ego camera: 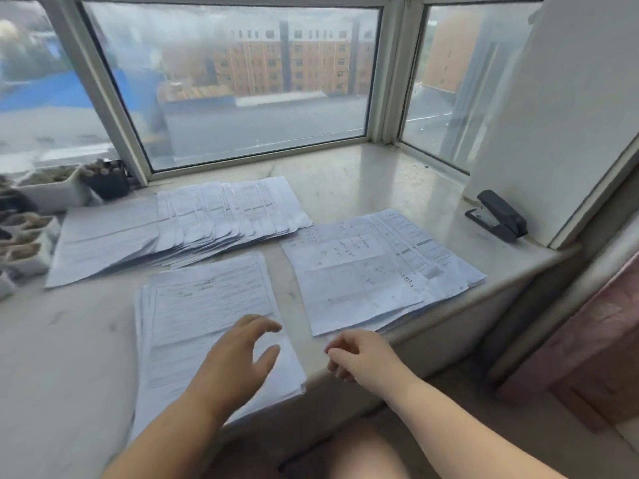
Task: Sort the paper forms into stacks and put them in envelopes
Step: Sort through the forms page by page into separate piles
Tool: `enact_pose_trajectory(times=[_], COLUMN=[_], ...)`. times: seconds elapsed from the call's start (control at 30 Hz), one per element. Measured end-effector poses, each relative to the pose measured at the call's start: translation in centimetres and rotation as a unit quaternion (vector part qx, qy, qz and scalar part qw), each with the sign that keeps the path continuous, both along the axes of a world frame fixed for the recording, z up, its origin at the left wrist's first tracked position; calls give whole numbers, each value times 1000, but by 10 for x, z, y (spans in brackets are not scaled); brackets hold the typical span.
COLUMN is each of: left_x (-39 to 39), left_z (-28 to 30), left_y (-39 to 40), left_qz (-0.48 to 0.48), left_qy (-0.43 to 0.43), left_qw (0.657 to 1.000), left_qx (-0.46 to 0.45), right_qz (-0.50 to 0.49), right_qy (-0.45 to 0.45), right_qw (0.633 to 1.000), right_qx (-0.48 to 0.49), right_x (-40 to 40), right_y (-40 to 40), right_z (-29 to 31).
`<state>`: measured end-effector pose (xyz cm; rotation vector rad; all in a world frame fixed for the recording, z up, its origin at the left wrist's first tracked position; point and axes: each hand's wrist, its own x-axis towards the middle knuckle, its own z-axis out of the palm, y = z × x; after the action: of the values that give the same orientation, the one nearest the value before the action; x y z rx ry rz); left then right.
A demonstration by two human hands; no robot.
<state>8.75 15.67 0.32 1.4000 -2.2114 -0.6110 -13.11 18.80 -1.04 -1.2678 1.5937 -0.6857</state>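
Observation:
Three lots of white printed forms lie on a pale stone window sill (363,181). A near stack (204,305) sits in front of me. A fanned-out pile (221,216) lies behind it, next to a plain sheet or envelope (103,243) at the left. A third stack (366,271) lies to the right. My left hand (238,354) hovers over the near stack's lower right part with fingers spread, holding nothing. My right hand (359,354) hangs near the sill's front edge, below the right stack, fingers loosely curled and empty.
A black stapler (498,216) stands at the far right of the sill against a white wall panel. Small plant pots and trays (52,191) crowd the left end. Window glass runs along the back. The sill's front edge drops off by my knees.

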Motion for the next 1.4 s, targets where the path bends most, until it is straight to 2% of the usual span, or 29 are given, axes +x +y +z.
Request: enact_pose_trajectory(times=[0.13,0.27,0.4,0.63,0.97,1.17,1.4], left_x=[42,47,46,48,41,40,43], left_z=[-14,-37,-46,-56,-54,-52,-54], left_y=[35,44,42,41,45,47,51], left_qz=[11,5,9,43,134,124,85], left_qy=[43,48,14,75,149,95,56], left_qw=[998,996,998,995,980,987,994], left_qx=[53,81,55,50,4,-42,-48], right_qz=[4,-35,-40,-19,11,-3,-15], right_qy=[40,-17,-37,-154,-186,-198,-138], right_qw=[999,997,996,981,974,973,983], right_qx=[27,63,73,113,130,118,121], right_x=[36,52,53,49,45,49,54], right_y=[1,2,1,-4,-9,-8,-8], right_z=[-10,-9,-12,-18,-17,-15,-13])
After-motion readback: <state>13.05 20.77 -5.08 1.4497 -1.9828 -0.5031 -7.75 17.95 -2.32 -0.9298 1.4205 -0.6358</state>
